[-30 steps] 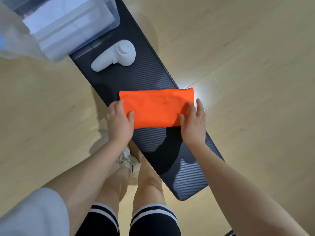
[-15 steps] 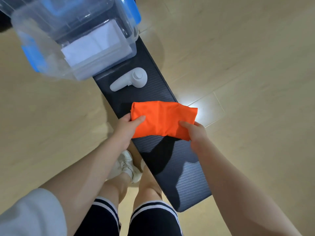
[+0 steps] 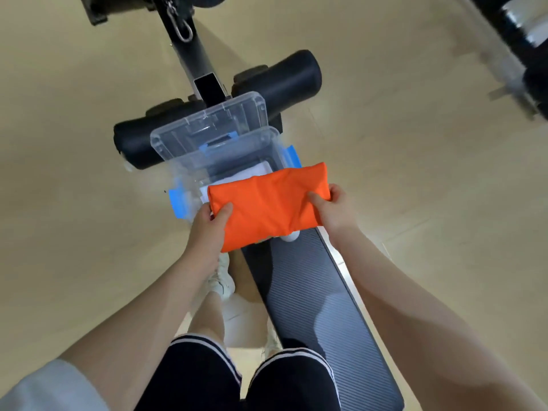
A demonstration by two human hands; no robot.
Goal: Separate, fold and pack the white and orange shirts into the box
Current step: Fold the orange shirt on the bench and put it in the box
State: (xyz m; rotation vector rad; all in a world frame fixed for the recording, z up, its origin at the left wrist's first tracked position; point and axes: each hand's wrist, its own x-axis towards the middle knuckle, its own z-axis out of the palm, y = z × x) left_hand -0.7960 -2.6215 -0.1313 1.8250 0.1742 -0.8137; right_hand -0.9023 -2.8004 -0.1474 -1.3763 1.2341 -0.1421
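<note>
A folded orange shirt (image 3: 268, 203) hangs in the air between both hands, just in front of and partly over the clear plastic box (image 3: 189, 161). My left hand (image 3: 209, 225) pinches its left edge and my right hand (image 3: 332, 207) grips its right edge. Inside the box lies a folded white shirt (image 3: 255, 170), mostly hidden behind the orange one. The box has blue clips and stands at the far end of the dark bench pad (image 3: 314, 298).
The box's clear lid (image 3: 213, 120) leans behind it against black foam rollers (image 3: 287, 75). A white object (image 3: 289, 237) peeks out under the orange shirt on the bench. My legs and a white shoe (image 3: 222, 280) stand left of the bench. Beige floor lies all around.
Both hands have lifted the folded orange shirt off the bench pad and carried it forward towards the box. The view has tilted up, showing the whole box and rollers.
</note>
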